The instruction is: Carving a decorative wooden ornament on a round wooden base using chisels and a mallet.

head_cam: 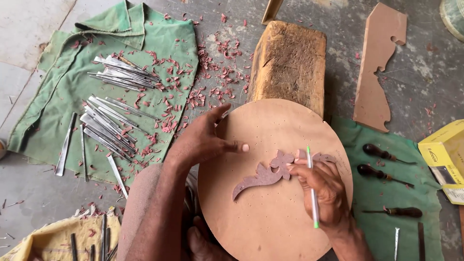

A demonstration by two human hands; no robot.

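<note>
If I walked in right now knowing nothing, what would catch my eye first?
Probably the round wooden board in the middle, with a dark leaf-shaped cutout lying on it. The left hand steadies the board's edge, while the right hand holds a green and white pen at the cutout. To the left, metal chisels lie on a green cloth among reddish shavings.

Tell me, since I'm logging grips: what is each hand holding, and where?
The right hand holds a pen at mid-shaft. The left hand holds nothing; it rests flat on the disc.
</note>
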